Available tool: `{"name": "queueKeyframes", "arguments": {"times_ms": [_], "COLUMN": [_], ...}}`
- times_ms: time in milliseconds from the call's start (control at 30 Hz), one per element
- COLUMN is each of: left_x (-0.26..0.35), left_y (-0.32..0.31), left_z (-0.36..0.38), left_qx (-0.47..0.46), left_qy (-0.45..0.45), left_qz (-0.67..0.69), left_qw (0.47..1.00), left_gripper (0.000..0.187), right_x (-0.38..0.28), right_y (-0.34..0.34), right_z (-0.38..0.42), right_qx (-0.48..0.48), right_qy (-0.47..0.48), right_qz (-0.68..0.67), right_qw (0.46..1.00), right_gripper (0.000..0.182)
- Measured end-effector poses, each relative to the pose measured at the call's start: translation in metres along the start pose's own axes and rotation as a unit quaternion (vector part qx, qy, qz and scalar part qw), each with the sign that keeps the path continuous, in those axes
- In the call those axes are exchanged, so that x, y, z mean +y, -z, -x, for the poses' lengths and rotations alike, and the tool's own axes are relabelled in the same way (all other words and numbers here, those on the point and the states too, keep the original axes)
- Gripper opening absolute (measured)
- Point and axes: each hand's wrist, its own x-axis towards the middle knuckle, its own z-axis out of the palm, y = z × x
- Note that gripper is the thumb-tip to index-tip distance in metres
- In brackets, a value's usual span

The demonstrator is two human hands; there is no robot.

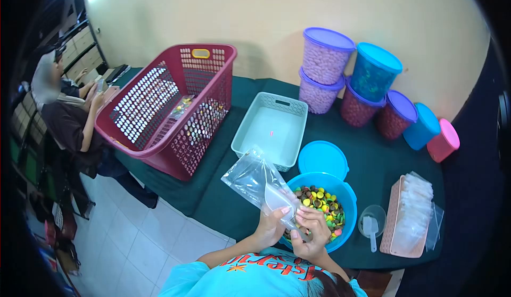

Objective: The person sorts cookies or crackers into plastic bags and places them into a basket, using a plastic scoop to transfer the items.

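On the dark green worktop (223,201) the largest thing is the red laundry basket (170,103), tilted toward the left edge with small packets lying in its lower corner; just right of it sits a pale grey tray (269,129), which looks bare inside; behind that, against the wall, stand lidded tubs (326,55) in purple, blue and pink, the clear-walled ones packed with small sweets; nearer the person lies a loose blue lid (322,159), touching the rim of the open blue tub (346,201), which holds mixed brown, yellow, green and pink sweets; to the right, a pink holder (396,217) stacked with clear bags, and beside it a small clear cup with a white scoop (371,227). The clear plastic bag (255,180) is held up over the near left rim of the blue tub, its long axis running up and to the left from the hands, its mouth end down at the fingers; the left hand (272,225) is closed around the bag's lower edge, thumb on top; the right hand (311,233), the nearer to the sweets, pinches the same end with curled fingers, hovering just above the tub's contents. A seated person (69,116) works at the far left.
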Motion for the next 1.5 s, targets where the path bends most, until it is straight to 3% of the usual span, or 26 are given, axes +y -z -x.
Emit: {"name": "queueKeyframes", "arguments": {"times_ms": [100,233,500,567,633,700,833,867,900,967,1033,1100,1133,1167,1200,1267,1400,1467,1500], "left_x": [0.0,-0.006,0.005,0.017,0.032,0.04,0.029,0.032,0.04,0.077,0.113,0.134,0.139,0.143,0.144,0.142,0.129,0.125,0.122], "left_y": [-0.004,-0.015,-0.005,-0.004,0.0,0.003,0.012,0.017,0.018,0.024,0.041,0.048,0.042,0.035,0.034,0.03,0.021,0.023,0.024], "left_z": [0.005,0.016,0.029,0.03,0.028,0.027,0.023,0.019,0.014,0.01,0.005,-0.007,-0.013,-0.018,-0.025,-0.041,-0.061,-0.067,-0.07], "left_qx": [0.018,0.008,0.02,0.034,0.039,0.037,-0.034,-0.059,-0.037,-0.026,-0.019,-0.026,-0.027,-0.029,-0.04,-0.129,-0.186,-0.205,-0.219], "left_qy": [0.002,0.053,0.004,-0.078,-0.103,-0.135,-0.056,-0.088,-0.107,-0.089,-0.095,-0.101,-0.044,0.011,0.018,0.016,0.006,0.07,0.077], "left_qz": [-0.081,-0.076,-0.082,-0.04,-0.018,-0.019,-0.082,-0.125,-0.06,-0.028,-0.259,-0.528,-0.586,-0.64,-0.64,-0.692,-0.634,-0.567,-0.566], "left_qw": [0.997,0.996,0.996,0.996,0.994,0.99,0.995,0.986,0.992,0.995,0.961,0.843,0.809,0.768,0.767,0.71,0.751,0.795,0.791], "left_gripper": [0.045,0.049,0.058,0.061,0.064,0.064,0.085,0.099,0.104,0.102,0.092,0.055,0.046,0.04,0.04,0.037,0.033,0.03,0.03], "right_x": [0.004,0.009,0.005,-0.009,-0.002,-0.001,0.002,-0.003,-0.002,0.002,0.004,0.003,0.001,-0.004,-0.008,-0.016,-0.027,-0.031,-0.032], "right_y": [-0.001,-0.001,-0.009,-0.009,-0.002,0.0,-0.008,-0.003,0.0,0.01,0.023,0.032,0.035,0.037,0.038,0.041,0.04,0.039,0.039], "right_z": [0.002,0.004,0.003,-0.001,0.0,0.002,0.008,0.002,0.001,0.001,0.003,0.008,0.01,0.011,0.011,0.013,0.024,0.026,0.027], "right_qx": [0.012,0.008,-0.032,0.029,-0.013,-0.256,-0.233,-0.259,-0.252,-0.263,-0.278,-0.303,-0.319,-0.313,-0.318,-0.329,-0.302,-0.287,-0.278], "right_qy": [0.01,0.041,0.047,-0.039,-0.018,-0.133,-0.098,-0.133,-0.14,-0.106,-0.128,-0.109,-0.103,-0.114,-0.11,-0.122,-0.16,-0.176,-0.187], "right_qz": [-0.025,-0.041,-0.102,-0.084,-0.05,-0.077,-0.005,0.02,0.027,0.09,0.113,0.133,0.156,0.161,0.174,0.195,0.232,0.243,0.25], "right_qw": [1.0,0.998,0.993,0.995,0.998,0.955,0.968,0.957,0.957,0.955,0.945,0.937,0.929,0.929,0.925,0.916,0.911,0.91,0.909], "right_gripper": [0.012,0.015,0.022,0.026,0.03,0.03,0.018,0.014,0.014,0.013,0.013,0.015,0.018,0.018,0.019,0.021,0.022,0.021,0.021]}}
